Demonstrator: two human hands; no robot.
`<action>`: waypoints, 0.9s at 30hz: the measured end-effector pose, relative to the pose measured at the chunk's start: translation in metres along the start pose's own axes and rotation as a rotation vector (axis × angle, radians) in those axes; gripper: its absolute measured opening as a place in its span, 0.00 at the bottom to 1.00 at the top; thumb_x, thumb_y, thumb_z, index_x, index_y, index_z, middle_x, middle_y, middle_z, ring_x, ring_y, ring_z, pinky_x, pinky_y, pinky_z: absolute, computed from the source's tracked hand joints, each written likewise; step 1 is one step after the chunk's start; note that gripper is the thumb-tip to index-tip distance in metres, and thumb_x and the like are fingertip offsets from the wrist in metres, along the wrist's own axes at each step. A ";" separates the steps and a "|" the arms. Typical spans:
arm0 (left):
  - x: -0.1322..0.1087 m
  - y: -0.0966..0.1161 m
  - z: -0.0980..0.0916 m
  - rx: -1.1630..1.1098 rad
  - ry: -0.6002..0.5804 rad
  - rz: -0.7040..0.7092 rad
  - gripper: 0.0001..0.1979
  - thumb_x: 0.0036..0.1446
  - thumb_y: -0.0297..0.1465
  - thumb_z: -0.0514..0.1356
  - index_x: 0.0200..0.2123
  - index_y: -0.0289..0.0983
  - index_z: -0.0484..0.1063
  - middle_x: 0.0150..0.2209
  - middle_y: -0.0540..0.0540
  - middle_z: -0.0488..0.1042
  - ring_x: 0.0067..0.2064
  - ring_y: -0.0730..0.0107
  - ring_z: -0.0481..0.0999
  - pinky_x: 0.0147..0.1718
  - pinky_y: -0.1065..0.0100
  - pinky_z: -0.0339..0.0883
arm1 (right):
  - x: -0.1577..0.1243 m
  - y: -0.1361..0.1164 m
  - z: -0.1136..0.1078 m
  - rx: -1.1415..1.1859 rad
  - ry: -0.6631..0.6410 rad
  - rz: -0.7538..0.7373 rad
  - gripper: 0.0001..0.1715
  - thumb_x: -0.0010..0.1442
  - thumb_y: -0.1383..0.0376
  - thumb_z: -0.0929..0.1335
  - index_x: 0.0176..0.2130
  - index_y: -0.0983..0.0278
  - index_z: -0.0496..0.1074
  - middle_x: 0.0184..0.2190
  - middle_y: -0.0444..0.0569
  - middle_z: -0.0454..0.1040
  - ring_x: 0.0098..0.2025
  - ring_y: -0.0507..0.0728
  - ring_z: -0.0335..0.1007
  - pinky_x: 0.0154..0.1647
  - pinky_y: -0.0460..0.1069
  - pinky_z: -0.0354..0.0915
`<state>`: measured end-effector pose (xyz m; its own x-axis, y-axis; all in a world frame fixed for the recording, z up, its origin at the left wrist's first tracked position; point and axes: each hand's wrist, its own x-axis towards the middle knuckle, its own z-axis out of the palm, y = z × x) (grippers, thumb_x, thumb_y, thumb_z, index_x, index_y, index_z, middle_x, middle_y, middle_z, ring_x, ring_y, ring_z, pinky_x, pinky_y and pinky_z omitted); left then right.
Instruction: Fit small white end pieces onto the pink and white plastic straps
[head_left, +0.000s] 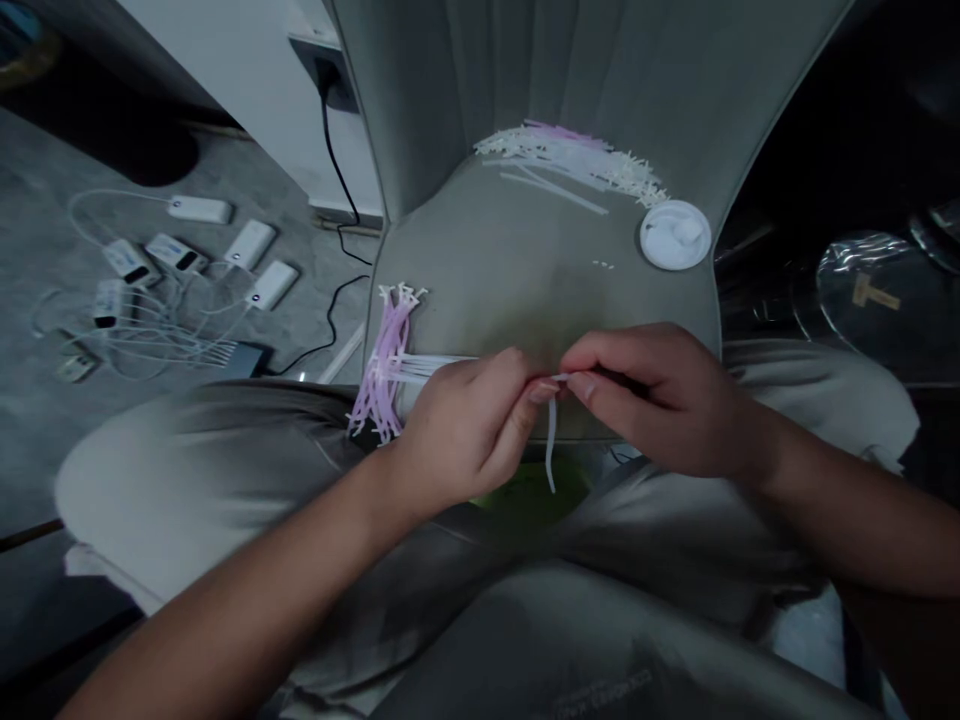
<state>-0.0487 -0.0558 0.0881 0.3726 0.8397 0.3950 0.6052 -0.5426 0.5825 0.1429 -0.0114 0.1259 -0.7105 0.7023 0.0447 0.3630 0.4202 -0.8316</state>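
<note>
My left hand is closed in a pinch on a thin white plastic tube, whose free end hangs down below the fingertips. My right hand meets it from the right, thumb and forefinger pinched on a small white piece at the tube's upper end; its exact shape is too small to make out. Beside my left hand, a bundle of purple tubes with white tips lies at the seat's left edge. White tubes run from that bundle behind my left hand.
The grey chair seat holds a pile of white and pink tubes with small white ends, a round white dish and several tiny white bits. Left on the floor are white power adapters and tangled cables; a black cord hangs from an outlet.
</note>
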 end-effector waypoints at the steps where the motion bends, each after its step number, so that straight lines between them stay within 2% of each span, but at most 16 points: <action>1: 0.000 0.000 0.000 -0.004 0.000 0.003 0.14 0.68 0.33 0.46 0.32 0.36 0.65 0.24 0.50 0.69 0.24 0.74 0.66 0.24 0.71 0.59 | 0.000 0.000 0.000 0.016 -0.011 0.021 0.08 0.62 0.70 0.64 0.31 0.66 0.70 0.19 0.37 0.60 0.22 0.45 0.53 0.22 0.42 0.53; 11: 0.003 -0.004 -0.002 -0.161 -0.040 0.073 0.08 0.67 0.28 0.50 0.35 0.35 0.66 0.25 0.53 0.65 0.23 0.79 0.63 0.22 0.74 0.58 | 0.000 0.000 -0.004 0.066 -0.048 0.054 0.12 0.64 0.69 0.63 0.30 0.65 0.71 0.20 0.39 0.63 0.23 0.45 0.56 0.23 0.42 0.55; 19: 0.003 -0.008 -0.001 -0.115 -0.058 0.129 0.06 0.66 0.26 0.51 0.36 0.35 0.66 0.27 0.52 0.67 0.26 0.78 0.65 0.24 0.74 0.58 | -0.001 0.000 -0.004 0.090 -0.073 0.065 0.12 0.63 0.70 0.63 0.28 0.65 0.71 0.20 0.39 0.62 0.23 0.45 0.56 0.22 0.42 0.55; 27: 0.003 -0.010 0.000 -0.081 -0.111 0.142 0.08 0.66 0.27 0.50 0.34 0.36 0.65 0.27 0.51 0.67 0.28 0.75 0.66 0.25 0.72 0.58 | -0.001 0.000 -0.002 0.079 -0.100 0.139 0.12 0.63 0.70 0.63 0.29 0.65 0.70 0.20 0.39 0.61 0.23 0.46 0.55 0.22 0.42 0.54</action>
<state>-0.0535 -0.0474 0.0833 0.5280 0.7494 0.3996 0.4840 -0.6521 0.5835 0.1452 -0.0111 0.1270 -0.7146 0.6883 -0.1251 0.4159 0.2743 -0.8670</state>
